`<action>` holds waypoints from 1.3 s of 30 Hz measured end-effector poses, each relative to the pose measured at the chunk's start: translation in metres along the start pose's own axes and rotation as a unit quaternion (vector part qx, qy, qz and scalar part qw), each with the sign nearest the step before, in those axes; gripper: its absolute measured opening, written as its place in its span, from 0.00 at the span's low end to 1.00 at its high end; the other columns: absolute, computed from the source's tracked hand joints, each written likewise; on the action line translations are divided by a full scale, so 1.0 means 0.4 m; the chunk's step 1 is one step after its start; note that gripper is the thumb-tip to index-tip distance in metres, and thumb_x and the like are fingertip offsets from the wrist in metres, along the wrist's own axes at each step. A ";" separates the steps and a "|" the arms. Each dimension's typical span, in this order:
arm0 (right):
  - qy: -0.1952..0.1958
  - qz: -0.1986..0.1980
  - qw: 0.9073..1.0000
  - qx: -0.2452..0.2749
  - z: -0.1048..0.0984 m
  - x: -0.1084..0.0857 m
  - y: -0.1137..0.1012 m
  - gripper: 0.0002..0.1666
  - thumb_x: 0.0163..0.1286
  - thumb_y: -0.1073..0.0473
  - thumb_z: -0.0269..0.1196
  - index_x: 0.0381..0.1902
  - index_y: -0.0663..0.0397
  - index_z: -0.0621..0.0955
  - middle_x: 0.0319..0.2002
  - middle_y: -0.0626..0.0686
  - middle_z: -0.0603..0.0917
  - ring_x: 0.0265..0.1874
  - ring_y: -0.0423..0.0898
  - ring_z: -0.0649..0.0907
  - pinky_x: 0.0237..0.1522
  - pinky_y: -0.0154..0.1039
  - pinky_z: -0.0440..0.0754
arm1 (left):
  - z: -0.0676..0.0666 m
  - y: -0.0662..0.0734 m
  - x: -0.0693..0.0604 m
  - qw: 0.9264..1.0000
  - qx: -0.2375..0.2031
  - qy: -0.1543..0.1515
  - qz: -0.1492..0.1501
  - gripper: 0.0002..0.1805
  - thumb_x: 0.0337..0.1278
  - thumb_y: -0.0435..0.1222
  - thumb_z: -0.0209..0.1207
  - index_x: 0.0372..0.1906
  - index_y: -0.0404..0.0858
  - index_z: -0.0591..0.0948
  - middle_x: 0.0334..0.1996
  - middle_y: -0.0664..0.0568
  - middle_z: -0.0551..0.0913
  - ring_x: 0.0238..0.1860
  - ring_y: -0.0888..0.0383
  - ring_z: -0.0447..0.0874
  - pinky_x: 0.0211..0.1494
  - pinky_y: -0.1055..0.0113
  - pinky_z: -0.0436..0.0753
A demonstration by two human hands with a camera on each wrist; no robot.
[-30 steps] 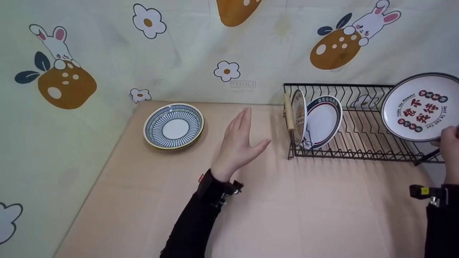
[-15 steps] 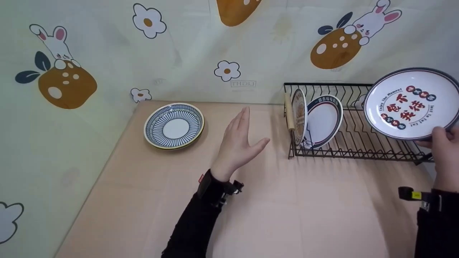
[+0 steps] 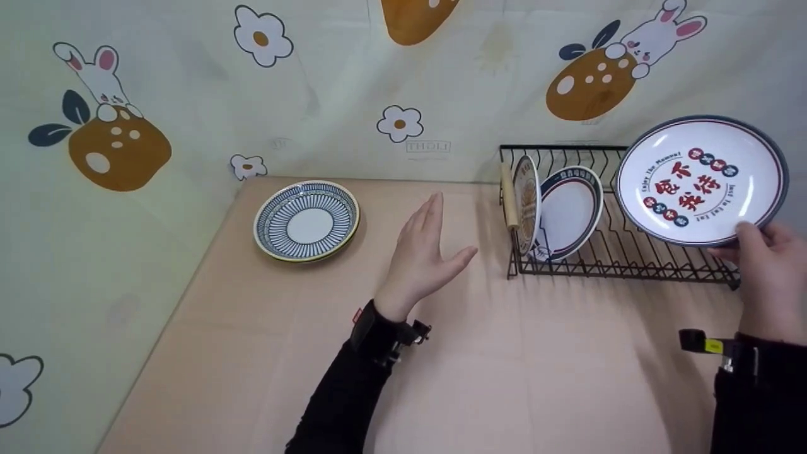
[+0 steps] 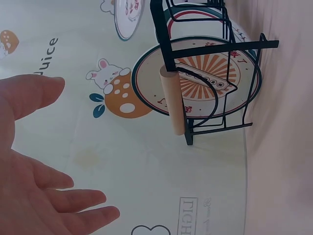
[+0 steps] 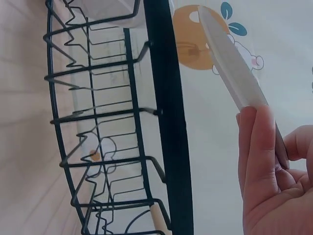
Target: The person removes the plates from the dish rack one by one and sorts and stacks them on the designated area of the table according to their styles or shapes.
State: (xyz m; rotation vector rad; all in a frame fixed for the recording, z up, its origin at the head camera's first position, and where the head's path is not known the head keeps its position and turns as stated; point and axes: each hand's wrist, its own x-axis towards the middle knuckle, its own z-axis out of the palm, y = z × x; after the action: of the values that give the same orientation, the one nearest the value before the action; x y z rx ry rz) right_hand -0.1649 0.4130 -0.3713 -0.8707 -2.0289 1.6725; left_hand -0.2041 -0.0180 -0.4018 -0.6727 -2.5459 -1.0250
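Observation:
My right hand (image 3: 772,277) pinches the lower right rim of a white oval plate (image 3: 744,170) with a dark blue edge and red characters. This plate hangs tilted above the right part of a black wire dish rack (image 3: 630,272); in the right wrist view the plate (image 5: 232,63) shows edge-on between thumb and fingers. My left hand (image 3: 419,255) hovers over the table left of the rack, fingers straight, thumb spread, holding nothing. Two plates stand in the rack's left end: one with an orange sunburst (image 4: 205,78), and a white one with a dark banded rim (image 3: 570,211).
A blue-and-white striped dish (image 3: 309,226) lies at the table's back left, apparently stacked on another. The rack has a wooden handle (image 3: 508,198) at its left end. A patterned cloth wall (image 3: 328,94) rises behind the pinkish table (image 3: 479,384).
My right hand has carried the oval plate left and slightly up, further over the rack. The left hand has stayed almost in place.

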 end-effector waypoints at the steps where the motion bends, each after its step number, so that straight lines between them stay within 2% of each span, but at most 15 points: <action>1: 0.000 -0.007 1.000 0.016 0.003 -0.001 0.002 0.26 0.76 0.54 0.55 0.69 0.50 0.70 0.38 0.38 0.80 0.30 0.35 0.82 0.26 0.22 0.77 | 0.001 0.000 0.000 1.000 0.000 -0.001 0.001 0.53 0.56 0.51 0.66 0.74 0.25 0.54 0.72 0.31 0.60 0.73 0.39 0.57 0.75 0.50 0.53; 4: -0.001 -0.038 0.999 0.038 0.013 -0.005 0.007 0.24 0.76 0.57 0.55 0.67 0.53 0.72 0.41 0.40 0.80 0.32 0.37 0.81 0.33 0.22 0.80 | 0.004 0.001 0.000 1.000 0.002 -0.005 0.000 0.53 0.57 0.51 0.66 0.75 0.25 0.54 0.72 0.32 0.59 0.73 0.39 0.57 0.75 0.49 0.54; 6: -0.002 -0.053 0.998 0.039 0.019 -0.011 0.006 0.22 0.76 0.58 0.55 0.65 0.53 0.74 0.42 0.41 0.81 0.32 0.38 0.81 0.33 0.22 0.81 | 0.005 0.001 0.000 1.000 0.002 -0.006 0.001 0.52 0.57 0.50 0.66 0.75 0.25 0.54 0.72 0.32 0.59 0.73 0.39 0.57 0.75 0.49 0.54; 9: -0.013 -0.070 0.995 0.067 0.027 -0.022 0.001 0.19 0.75 0.60 0.55 0.62 0.55 0.76 0.42 0.43 0.82 0.30 0.39 0.82 0.32 0.23 0.81 | 0.007 0.003 0.001 1.000 0.001 -0.010 0.000 0.52 0.57 0.51 0.66 0.75 0.25 0.53 0.73 0.32 0.59 0.73 0.39 0.57 0.75 0.49 0.54; 13: -0.034 -0.082 0.991 0.101 0.042 -0.040 -0.005 0.20 0.75 0.62 0.55 0.63 0.57 0.76 0.42 0.44 0.84 0.29 0.40 0.83 0.31 0.25 0.82 | 0.006 0.007 0.001 1.000 -0.002 -0.012 -0.004 0.52 0.58 0.51 0.65 0.75 0.25 0.53 0.73 0.33 0.59 0.73 0.40 0.57 0.75 0.50 0.54; 18: -0.045 -0.114 0.991 0.061 0.069 -0.065 -0.011 0.20 0.75 0.62 0.55 0.63 0.58 0.76 0.42 0.44 0.84 0.29 0.40 0.83 0.31 0.25 0.82 | 0.006 0.012 0.000 1.000 -0.012 -0.008 -0.001 0.51 0.59 0.49 0.65 0.74 0.24 0.54 0.72 0.33 0.60 0.72 0.40 0.58 0.75 0.51 0.56; 32: -0.123 -0.130 0.979 0.093 0.119 -0.124 -0.034 0.14 0.74 0.64 0.57 0.55 0.57 0.79 0.39 0.48 0.86 0.28 0.42 0.85 0.31 0.29 0.84 | 0.011 0.019 0.000 0.999 -0.040 0.000 0.001 0.47 0.62 0.47 0.63 0.74 0.24 0.54 0.71 0.33 0.62 0.72 0.41 0.59 0.74 0.52 0.58; 36: -0.138 -0.156 0.975 0.079 0.136 -0.138 -0.031 0.15 0.74 0.64 0.57 0.55 0.60 0.79 0.41 0.50 0.86 0.29 0.44 0.85 0.31 0.31 0.84 | 0.012 0.021 0.000 0.999 -0.054 -0.002 -0.005 0.47 0.63 0.47 0.62 0.75 0.26 0.54 0.72 0.34 0.62 0.73 0.42 0.58 0.74 0.53 0.59; 39: -0.157 -0.178 0.967 0.089 0.148 -0.148 -0.028 0.15 0.73 0.66 0.56 0.55 0.63 0.80 0.40 0.52 0.86 0.28 0.45 0.86 0.30 0.32 0.85 | 0.012 0.023 0.000 0.998 -0.062 0.001 -0.003 0.46 0.64 0.47 0.61 0.75 0.26 0.54 0.71 0.34 0.62 0.73 0.42 0.59 0.74 0.53 0.59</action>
State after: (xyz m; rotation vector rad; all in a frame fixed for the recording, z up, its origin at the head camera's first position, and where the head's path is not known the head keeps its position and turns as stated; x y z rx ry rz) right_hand -0.1612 0.3287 -0.3681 -0.1700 -2.0360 1.8277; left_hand -0.1997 -0.0087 -0.3999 -0.6976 -2.5001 -1.1915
